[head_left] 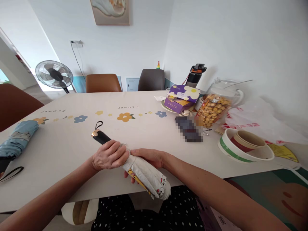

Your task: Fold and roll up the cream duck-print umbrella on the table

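A folded white umbrella (146, 173) with cartoon prints lies slanted across both my hands, over the table's near edge. Its black handle, with a gold end and a wrist strap, points up and left. My left hand (112, 155) is closed around the umbrella where the handle meets the cloth. My right hand (150, 157) wraps the cloth just below, the thumb on top and some fingertips showing underneath. Off to the left, a blue folded umbrella (20, 138) rests on the table with its black strap toward me.
On the right of the table (72, 138) are purple boxes (179, 104), a snack-filled pitcher (213, 107), a plastic bag (255, 120), and a white bowl (231, 152) holding a tape roll (249, 139). A blurred dark object (190, 128) lies nearer. Chairs (103, 82) and a fan (54, 74) stand behind.
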The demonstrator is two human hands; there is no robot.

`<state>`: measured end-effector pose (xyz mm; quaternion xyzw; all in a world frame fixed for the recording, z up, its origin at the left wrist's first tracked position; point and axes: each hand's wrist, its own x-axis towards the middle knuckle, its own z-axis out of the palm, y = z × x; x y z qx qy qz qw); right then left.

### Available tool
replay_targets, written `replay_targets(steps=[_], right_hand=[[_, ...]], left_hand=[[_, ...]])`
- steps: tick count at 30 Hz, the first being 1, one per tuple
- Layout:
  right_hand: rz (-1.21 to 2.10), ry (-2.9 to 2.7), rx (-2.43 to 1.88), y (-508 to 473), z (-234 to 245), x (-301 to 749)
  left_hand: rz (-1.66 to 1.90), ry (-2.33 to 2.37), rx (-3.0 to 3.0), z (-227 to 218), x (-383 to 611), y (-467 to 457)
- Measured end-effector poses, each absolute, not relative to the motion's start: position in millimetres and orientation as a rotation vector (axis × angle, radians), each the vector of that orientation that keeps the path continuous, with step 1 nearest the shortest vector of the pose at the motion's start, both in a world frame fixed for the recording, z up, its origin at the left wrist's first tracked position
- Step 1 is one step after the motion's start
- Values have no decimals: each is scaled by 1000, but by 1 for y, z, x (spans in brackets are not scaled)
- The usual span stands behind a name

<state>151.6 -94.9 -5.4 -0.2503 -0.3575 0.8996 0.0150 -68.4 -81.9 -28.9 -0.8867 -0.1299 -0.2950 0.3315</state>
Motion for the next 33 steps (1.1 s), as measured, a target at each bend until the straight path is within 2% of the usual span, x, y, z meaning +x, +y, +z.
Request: replay_targets(steps=[3,7,9,12,15,18,20,22,25,29,33], right_hand=[[2657,-1163,-882,-96,-5,152],[2157,-1477,-1094,-87,3,156],[1800,-1853,-1176,-83,13,157],[999,-2472,-1277,-84,28,155],[262,-2790,-1193,-91,34,151],[-217,-2861,-954,-95,28,149],[-421,-2859,-777,-94,23,149],[-503,-2836,-685,-89,17,150],[-448,-2838,-697,-82,12,150],[-289,-2890,-733,-76,11,145],[36,-2886,-857,-67,10,138]], left_hand=[[-816,-339,-2285,-29,-66,-79],[-803,-546,-2258,-23,-62,-79],[-716,-658,-2303,-17,-59,-82],[-537,-770,-2450,-4,-57,-88],[-330,-1007,-2658,12,-57,-93],[-7,-1441,-2872,26,-59,-93],[134,-1684,-3045,30,-61,-92],[127,-1819,-3228,27,-61,-91],[9,-1935,-3215,14,-59,-95],[-77,-1996,-3036,-2,-54,-104],[-123,-2098,-2968,-5,-52,-107]])
